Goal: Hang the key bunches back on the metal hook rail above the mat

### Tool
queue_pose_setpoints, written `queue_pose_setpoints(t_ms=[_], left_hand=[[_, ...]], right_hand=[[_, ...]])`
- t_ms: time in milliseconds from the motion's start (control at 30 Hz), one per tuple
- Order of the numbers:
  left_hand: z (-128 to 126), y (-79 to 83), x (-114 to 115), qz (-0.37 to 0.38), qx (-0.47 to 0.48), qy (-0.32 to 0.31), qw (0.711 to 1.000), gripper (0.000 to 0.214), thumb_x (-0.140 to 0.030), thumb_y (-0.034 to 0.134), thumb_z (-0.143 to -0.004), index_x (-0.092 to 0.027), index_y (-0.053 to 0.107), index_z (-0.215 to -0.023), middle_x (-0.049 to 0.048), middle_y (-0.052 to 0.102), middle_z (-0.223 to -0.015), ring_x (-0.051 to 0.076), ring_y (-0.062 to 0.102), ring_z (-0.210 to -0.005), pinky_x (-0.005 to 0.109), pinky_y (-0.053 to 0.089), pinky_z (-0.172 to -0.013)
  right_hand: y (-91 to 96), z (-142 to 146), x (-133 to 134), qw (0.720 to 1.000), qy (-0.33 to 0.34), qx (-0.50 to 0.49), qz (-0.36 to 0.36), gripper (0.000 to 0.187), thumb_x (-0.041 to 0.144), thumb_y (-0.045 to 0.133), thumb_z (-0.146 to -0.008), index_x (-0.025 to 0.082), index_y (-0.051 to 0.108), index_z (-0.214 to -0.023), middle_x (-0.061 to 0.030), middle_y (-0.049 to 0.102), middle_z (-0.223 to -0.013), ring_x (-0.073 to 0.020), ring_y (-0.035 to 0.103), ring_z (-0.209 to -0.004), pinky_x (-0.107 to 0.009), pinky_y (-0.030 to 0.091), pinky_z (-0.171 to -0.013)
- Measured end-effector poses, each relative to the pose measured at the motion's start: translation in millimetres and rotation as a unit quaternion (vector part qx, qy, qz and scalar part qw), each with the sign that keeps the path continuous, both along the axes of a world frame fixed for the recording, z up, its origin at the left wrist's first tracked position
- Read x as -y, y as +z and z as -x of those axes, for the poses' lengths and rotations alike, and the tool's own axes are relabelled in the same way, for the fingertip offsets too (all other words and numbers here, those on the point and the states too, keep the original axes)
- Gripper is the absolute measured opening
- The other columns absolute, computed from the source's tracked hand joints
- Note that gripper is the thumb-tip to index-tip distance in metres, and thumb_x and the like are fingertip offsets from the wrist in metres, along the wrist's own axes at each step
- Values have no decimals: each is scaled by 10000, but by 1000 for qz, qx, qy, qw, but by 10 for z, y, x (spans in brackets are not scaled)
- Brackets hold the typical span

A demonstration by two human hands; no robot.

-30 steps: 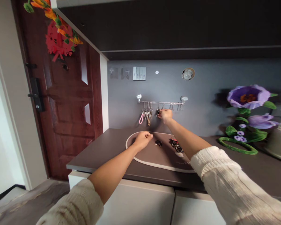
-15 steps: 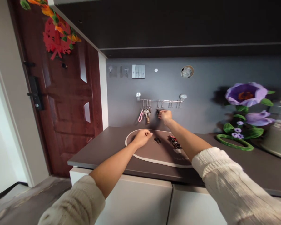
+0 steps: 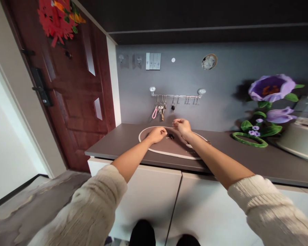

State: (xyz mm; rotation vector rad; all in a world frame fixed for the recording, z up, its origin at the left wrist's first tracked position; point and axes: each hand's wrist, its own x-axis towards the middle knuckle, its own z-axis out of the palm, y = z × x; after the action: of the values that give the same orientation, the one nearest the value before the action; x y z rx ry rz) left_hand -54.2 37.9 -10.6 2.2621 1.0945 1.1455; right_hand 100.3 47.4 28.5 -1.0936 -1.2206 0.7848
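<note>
My left hand (image 3: 157, 134) is a closed fist resting on the oval brown mat (image 3: 154, 149) on the counter; whether it holds anything is hidden. A small dark key (image 3: 170, 136) lies on the mat just to its right. My right hand (image 3: 182, 125) hovers above the mat's far side with fingers curled in and nothing visible in them. Above, a chrome hook rail (image 3: 178, 96) on the grey wall carries a key bunch with a pink strap (image 3: 155, 111) and a small black key (image 3: 172, 108).
The dark counter (image 3: 113, 143) tops white cabinets (image 3: 154, 198). A red-brown door (image 3: 72, 85) stands at the left. A purple flower ornament (image 3: 269, 102) and a grey container (image 3: 300, 143) sit at the right. Wall switches (image 3: 153, 61) are above the rail.
My right hand has let go of the black key, which now hangs on the rail, and dropped toward the mat. The camera tipped downward. My left fist stayed on the mat.
</note>
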Motion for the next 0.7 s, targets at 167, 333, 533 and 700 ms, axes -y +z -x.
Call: queue_pose_setpoints(t_ms=[167,333,533,700], left_hand=[[-4,-18,-9,-56,-61,8,997,169,-205,472,-730,-158,624,-785,29,614,-788,129,511,-703,238,390,-682],[-38,2,3,-94,-106,33,989,180,-210,475,-753,-171,630,-836,58,602,-873,154,516,-783,262,384,-756],[-109,8,-82,-23,-91,51,994,196,-304,539,-736,-167,630,-842,50,611,-829,150,528,-748,256,386,-739],[-172,0,-128,32,-43,52,997,277,-406,633,-640,-161,610,-767,23,606,-744,135,503,-680,239,378,-650]], right_hand=[[-183,-107,194,995,-10,95,-10,91,91,528,-712,144,554,-781,-14,598,-692,-85,554,-582,-242,488,-616],[-305,-193,363,974,-20,223,-16,128,80,546,-696,154,579,-797,-21,625,-704,-98,559,-589,-253,467,-667],[-333,-213,401,953,-47,300,-23,185,43,552,-660,161,601,-793,-14,633,-673,-120,583,-658,-257,437,-751],[-350,-223,349,960,-47,276,-14,178,43,548,-654,169,594,-771,-19,632,-677,-135,590,-670,-275,439,-748]])
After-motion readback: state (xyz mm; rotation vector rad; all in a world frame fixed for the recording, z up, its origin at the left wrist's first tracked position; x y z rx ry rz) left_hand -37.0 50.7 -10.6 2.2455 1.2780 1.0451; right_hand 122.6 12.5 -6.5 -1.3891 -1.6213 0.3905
